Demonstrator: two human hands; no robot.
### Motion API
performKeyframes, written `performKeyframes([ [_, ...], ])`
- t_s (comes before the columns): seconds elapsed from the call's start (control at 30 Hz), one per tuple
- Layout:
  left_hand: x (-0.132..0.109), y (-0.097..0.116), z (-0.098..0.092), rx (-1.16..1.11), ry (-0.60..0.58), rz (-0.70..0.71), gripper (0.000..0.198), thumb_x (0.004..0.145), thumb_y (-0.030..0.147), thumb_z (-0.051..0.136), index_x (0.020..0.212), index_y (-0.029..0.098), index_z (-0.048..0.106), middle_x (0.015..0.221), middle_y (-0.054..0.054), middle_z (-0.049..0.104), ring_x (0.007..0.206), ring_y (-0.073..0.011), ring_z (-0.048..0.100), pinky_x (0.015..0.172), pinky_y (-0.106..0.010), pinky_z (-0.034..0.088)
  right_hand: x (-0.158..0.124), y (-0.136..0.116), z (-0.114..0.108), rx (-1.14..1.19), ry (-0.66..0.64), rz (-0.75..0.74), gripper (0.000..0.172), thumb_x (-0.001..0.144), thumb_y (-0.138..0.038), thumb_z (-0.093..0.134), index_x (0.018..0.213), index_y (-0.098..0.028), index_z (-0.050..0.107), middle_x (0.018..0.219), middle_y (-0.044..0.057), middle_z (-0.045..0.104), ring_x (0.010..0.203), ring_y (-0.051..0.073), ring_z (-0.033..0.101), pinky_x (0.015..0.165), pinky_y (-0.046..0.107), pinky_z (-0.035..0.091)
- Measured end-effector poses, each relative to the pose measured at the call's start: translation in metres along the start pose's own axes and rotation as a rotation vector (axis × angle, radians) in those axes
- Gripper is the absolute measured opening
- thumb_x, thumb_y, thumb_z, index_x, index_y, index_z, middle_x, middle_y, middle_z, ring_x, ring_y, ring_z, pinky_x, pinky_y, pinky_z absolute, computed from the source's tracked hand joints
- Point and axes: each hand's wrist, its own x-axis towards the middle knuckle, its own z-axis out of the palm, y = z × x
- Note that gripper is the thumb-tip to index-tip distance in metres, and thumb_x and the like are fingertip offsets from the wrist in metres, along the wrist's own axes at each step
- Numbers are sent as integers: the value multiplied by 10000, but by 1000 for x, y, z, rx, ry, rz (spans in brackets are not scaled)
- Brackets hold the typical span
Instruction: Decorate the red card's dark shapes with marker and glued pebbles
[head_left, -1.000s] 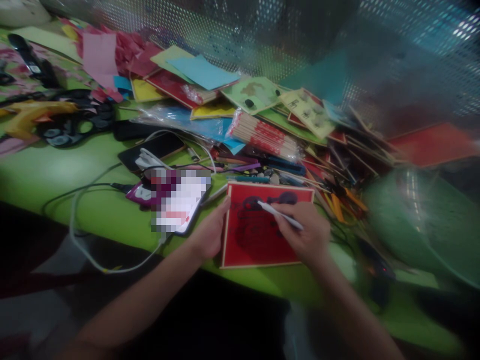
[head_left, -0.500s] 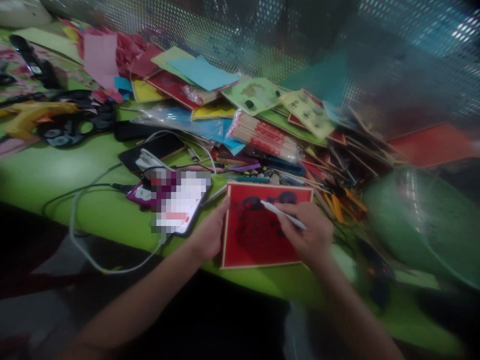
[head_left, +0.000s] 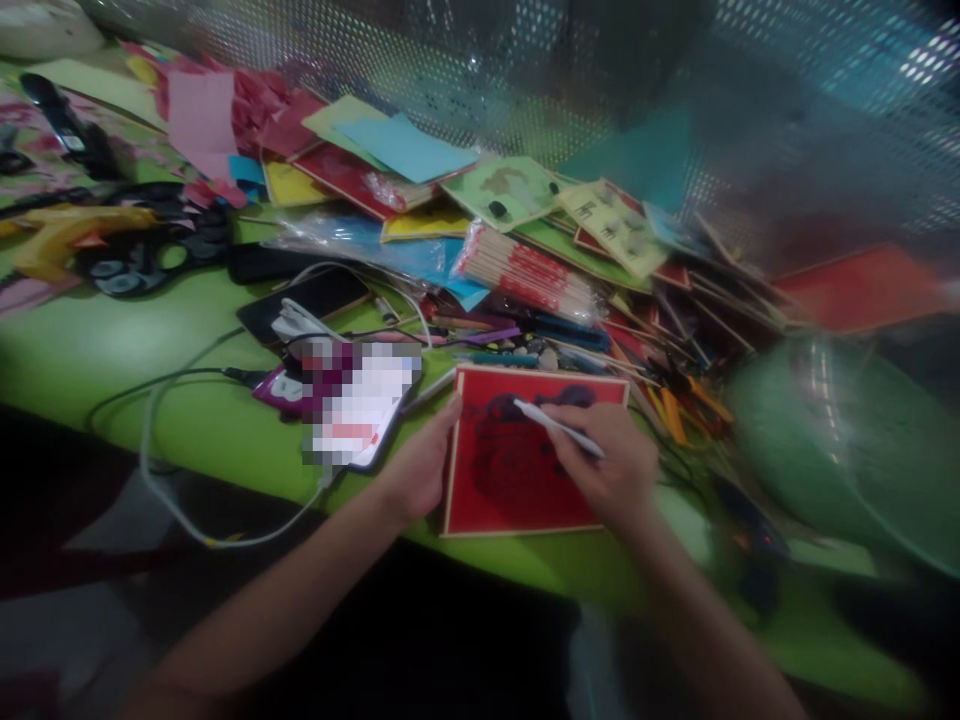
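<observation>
"Right, so the right hand [head_left: 619, 465] is pinching a slim white pen [head_left: 566, 432] between thumb and fingers, its tip hovering over or touching a dark drawing [head_left: 510, 470]; I cannot tell which."

"And the left hand [head_left: 420, 470]?"

"Its thumb is lying along the near side of a red board [head_left: 544, 515], but its fingers are hiding, so I cannot tell how firmly they are gripping."

"That board is lying between the 2 hands, on the green table [head_left: 67, 335]!"

"Yes, and just left of the left hand a lit phone [head_left: 364, 410] is glowing, while beyond both hands bundled sticks [head_left: 529, 270] are resting."
</observation>
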Motion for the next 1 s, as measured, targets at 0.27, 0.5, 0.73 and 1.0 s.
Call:
performKeyframes([
  [0.27, -2, 2, 2, 27, 51, 3, 480, 1039, 548, 586, 1344, 215, 749, 1286, -85, 797, 1374, -314, 657, 1256, -484, 432, 1, 0, -2, -4, -2, -4, 178, 982, -192, 665, 1085, -241, 801, 895, 33, 834, 751, 175, 722, 710, 329, 545],
  [0.5, 1, -1, 5, 8, 33, 45, 451, 1055, 497, 580, 1410, 246, 699, 1364, -85, 763, 1402, -302, 636, 1283, -510, 392, 1, 0, 2, 15, -8, 4, 198, 986, -203, 660, 1110, -259, 804, 912, 31, 841, 747, 182, 718, 716, 344, 548],
  [0.73, 0, 0, 6, 36, 76, 31, 410, 1016, 523, 643, 1247, 214, 783, 1255, -83, 809, 1382, -310, 651, 1276, -492, 404, 0, -3, 4, 38, -39, -33, 192, 985, -178, 668, 1119, -246, 788, 933, 25, 843, 729, 169, 696, 708, 337, 523],
  [1.0, 1, -1, 5, -1, 118, 49, 366, 1036, 468, 631, 1300, 252, 764, 1256, -57, 810, 1342, -279, 683, 1275, -460, 406, 1, -4, 3, 29, -57, -42, 190, 984, -185, 659, 1109, -244, 789, 861, 18, 819, 707, 169, 668, 691, 330, 503],
])
